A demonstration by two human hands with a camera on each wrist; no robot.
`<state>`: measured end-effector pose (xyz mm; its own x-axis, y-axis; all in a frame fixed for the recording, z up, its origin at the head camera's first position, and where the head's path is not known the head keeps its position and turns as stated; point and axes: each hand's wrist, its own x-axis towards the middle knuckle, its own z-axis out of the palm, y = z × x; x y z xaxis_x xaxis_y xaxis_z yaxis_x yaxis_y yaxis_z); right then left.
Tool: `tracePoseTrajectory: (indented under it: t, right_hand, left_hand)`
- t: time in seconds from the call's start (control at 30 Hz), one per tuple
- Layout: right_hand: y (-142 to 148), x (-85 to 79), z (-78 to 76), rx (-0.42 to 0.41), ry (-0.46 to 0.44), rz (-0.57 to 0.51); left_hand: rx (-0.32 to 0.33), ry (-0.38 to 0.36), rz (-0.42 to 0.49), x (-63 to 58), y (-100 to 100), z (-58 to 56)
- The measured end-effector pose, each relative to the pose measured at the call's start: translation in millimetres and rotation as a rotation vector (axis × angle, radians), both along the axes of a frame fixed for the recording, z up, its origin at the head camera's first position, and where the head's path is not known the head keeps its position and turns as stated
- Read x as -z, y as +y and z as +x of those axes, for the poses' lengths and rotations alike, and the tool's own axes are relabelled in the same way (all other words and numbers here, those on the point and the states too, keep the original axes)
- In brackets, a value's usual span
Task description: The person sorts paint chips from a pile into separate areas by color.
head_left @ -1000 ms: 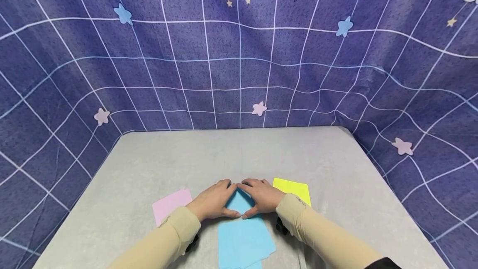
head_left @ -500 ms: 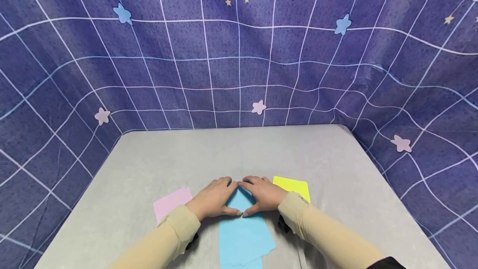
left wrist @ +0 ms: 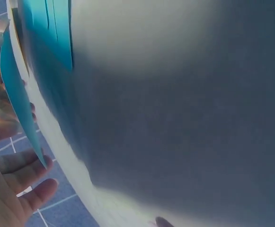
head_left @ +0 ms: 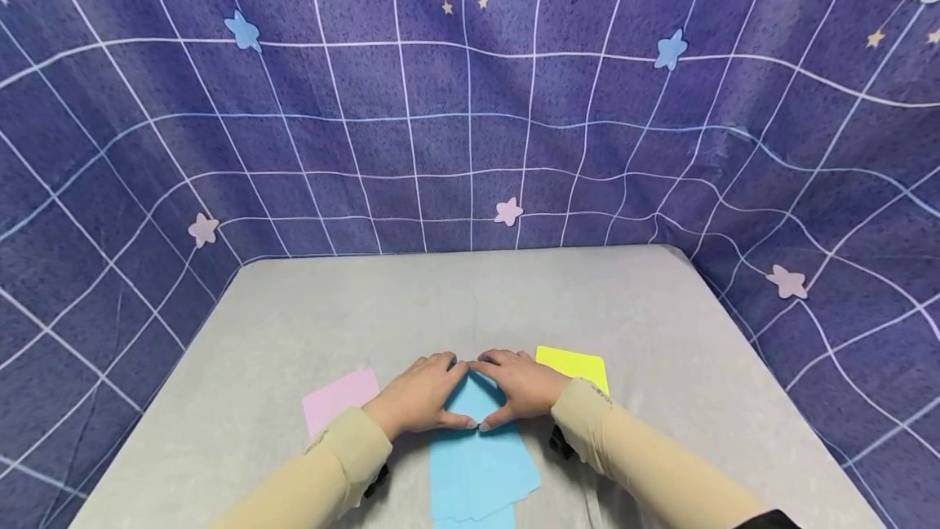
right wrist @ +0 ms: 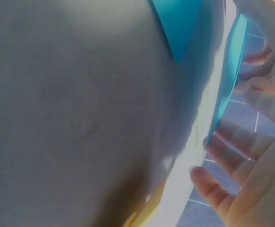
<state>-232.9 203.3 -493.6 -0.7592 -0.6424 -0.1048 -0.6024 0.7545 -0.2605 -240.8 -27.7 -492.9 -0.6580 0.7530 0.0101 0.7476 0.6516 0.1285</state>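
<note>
Both hands hold one light blue sheet of paper point(head_left: 473, 398) above the grey table, near its front. My left hand point(head_left: 419, 394) has thumb and fingers along the sheet's left side, and my right hand point(head_left: 527, 386) mirrors it on the right. The thumb tips meet at the near edge and the index fingertips meet at the far point. Seen edge-on, the held sheet point(left wrist: 19, 97) bows slightly in the left wrist view, as does the sheet point(right wrist: 229, 71) in the right wrist view. Below lie several blue sheets point(head_left: 481, 472), overlapping and fanned.
Pink paper point(head_left: 339, 400) lies left of the left hand, partly behind the forearm. Yellow paper point(head_left: 574, 367) lies beside the right hand, partly covered by the sleeve. The grey tabletop point(head_left: 470, 300) ends at a dark blue gridded curtain point(head_left: 470, 145) with stars.
Hands and held sheet stay almost in place, with only slight shifts of the fingers. The head view has drifted a little.
</note>
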Motion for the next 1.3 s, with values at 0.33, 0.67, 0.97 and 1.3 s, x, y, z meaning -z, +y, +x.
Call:
tracePoseTrajectory:
  t: [0.33,0.67,0.97,1.3]
  right_hand:
    - [4.3,0.0,10.8,-0.013,-0.025,0.009]
    - [9.2,0.0,21.7,-0.029,-0.048,0.007]
    - [10.3,7.3,33.4,-0.045,-0.062,0.009]
    - [8.9,6.5,29.3,-0.003,0.031,0.062]
  left_hand:
    - [0.001,-0.036,-0.009,1.5,2.1,11.0]
    - [-0.012,-0.080,0.010,6.9,2.0,24.4]
    - [-0.003,-0.090,0.045,15.0,0.4,39.2]
    - [-0.043,-0.024,-0.034,13.8,4.5,41.3]
